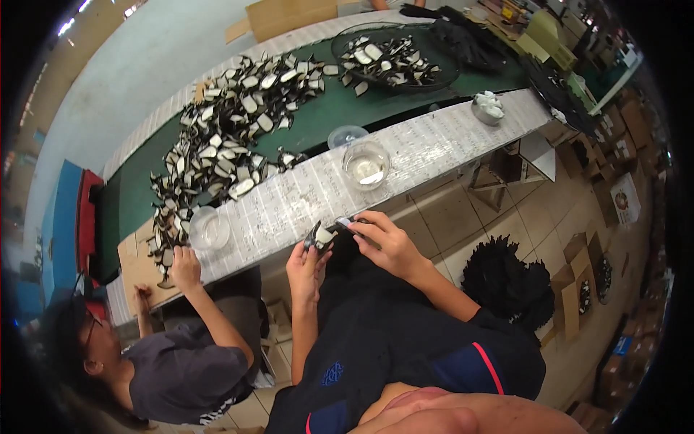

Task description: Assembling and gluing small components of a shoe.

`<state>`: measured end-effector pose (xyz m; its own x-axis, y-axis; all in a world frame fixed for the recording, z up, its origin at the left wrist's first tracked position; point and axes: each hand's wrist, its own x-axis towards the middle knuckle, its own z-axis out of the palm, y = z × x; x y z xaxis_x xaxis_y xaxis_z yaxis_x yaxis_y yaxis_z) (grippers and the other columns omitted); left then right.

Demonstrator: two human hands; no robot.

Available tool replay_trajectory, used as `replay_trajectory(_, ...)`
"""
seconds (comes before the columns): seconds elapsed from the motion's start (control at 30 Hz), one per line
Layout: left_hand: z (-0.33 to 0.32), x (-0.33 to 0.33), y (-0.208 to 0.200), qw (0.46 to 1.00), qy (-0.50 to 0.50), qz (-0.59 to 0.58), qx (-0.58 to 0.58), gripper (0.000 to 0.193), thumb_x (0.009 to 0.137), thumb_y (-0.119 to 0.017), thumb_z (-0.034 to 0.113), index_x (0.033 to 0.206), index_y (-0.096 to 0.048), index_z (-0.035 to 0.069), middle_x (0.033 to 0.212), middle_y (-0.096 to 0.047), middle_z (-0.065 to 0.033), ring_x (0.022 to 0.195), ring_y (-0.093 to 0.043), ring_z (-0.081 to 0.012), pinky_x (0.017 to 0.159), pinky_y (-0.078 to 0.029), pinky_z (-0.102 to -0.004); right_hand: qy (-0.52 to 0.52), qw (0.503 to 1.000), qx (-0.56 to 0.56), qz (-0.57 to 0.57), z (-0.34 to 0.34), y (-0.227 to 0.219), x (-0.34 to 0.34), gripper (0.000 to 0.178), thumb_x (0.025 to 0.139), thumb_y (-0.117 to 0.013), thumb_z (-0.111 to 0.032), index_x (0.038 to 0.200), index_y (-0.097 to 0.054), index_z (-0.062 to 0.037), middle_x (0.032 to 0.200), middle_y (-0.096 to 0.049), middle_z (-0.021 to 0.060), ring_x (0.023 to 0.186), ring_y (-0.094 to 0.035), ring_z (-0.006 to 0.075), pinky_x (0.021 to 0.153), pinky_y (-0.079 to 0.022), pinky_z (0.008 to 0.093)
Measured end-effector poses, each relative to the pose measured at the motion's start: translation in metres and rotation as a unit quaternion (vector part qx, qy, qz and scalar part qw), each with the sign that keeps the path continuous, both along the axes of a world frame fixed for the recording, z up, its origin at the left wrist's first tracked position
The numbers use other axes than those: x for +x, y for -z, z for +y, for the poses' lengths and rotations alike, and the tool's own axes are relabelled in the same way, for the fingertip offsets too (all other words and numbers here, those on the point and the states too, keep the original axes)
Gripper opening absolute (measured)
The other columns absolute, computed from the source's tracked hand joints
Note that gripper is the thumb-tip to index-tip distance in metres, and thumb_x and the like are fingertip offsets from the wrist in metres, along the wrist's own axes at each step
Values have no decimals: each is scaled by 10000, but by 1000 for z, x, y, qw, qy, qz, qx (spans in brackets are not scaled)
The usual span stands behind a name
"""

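My left hand (305,273) is closed on a small curved black piece with a pale inner side (322,237), held just off the near edge of the bench. Facing it, my right hand (389,242) pinches a small dark object with a light grey end (343,222); its kind is too small to make out. The two held things are close together, and I cannot tell whether they touch. Beyond my hands, a clear plastic tub (366,165) stands on the tape-covered ledge (289,206), with a white item inside.
A long heap of similar black-and-white pieces (217,145) covers the green belt (307,116); more fill a black round tray (390,61). At left, a co-worker's hand (186,269) is near another clear tub (210,229). A black bundle (508,282) lies on the floor at right.
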<state>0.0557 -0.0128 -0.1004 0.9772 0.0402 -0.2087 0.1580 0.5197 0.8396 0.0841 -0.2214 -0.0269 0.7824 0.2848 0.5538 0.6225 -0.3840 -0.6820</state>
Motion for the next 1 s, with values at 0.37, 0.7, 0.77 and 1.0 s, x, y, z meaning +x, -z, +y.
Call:
replay_trajectory(0.37,-1,9,36,1000,9,21,18,261,962,-612,111,1182,-583,-26,1061,-685,-106,953,-674,-189,808,-545,-275,102,993,-37,-42,-29,23,18,292,853,-662,2,1142,-628,-25,1131,-588,145,912,-645,283,714,-557,329)
replay_trajectory(0.7,61,114,53,950,-22,-154,271,256,909,-651,44,1150,-616,-34,924,-655,-12,803,-589,-77,735,-480,-225,239,965,43,-96,-79,38,118,233,929,-590,-53,1160,-603,-19,1115,-591,140,938,-625,257,751,-542,328)
replay_trajectory(0.77,66,120,64,947,-3,-158,280,252,904,-653,39,1145,-619,-28,919,-651,-8,800,-586,-73,727,-475,-218,257,961,90,-50,-86,69,150,241,978,-532,-103,1197,-562,-6,1109,-586,129,862,-623,212,735,-538,321)
replay_trajectory(1.0,70,124,68,953,-38,-160,253,256,895,-672,40,1138,-619,-26,923,-645,-12,830,-581,-76,750,-463,-217,262,934,240,39,-104,147,189,233,1011,-470,-105,1198,-527,22,1163,-532,128,837,-632,171,686,-601,305)
